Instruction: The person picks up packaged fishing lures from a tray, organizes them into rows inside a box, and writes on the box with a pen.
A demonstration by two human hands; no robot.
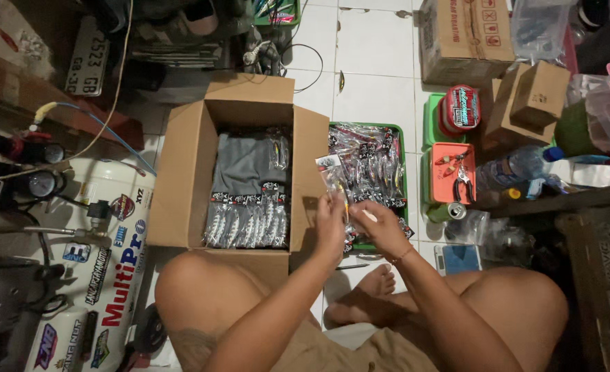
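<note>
Bare knees and a foot (372,281) fill the bottom of the head view, where the person sits cross-legged on white floor tiles. Just above them, at centre frame, both hands meet over a small clear packet (334,180) with a printed header card. The left hand (330,224) pinches the packet's lower part between thumb and fingers. The right hand (379,222) is closed around something thin and pale at the packet's bottom edge; what it is cannot be made out.

The packet stands nearly upright in the frame, its long axis running top to bottom with a slight lean, header card toward the upper left and mouth end down at the fingers.

To its left an open cardboard box (189,158) holds rows of similar packets laid flat around grey padding. To its right a green tray (400,148) is heaped with more of them. Further right, pliers (464,183) lie on an orange lid (447,196).

My judgement of the risk: the grip is only a fingertip pinch on slick film, so the packet could slip and drop between box and tray, or its contents could slide out of the lower end. If the packet holds a hooked lure, a fumble could snag a finger.
</note>
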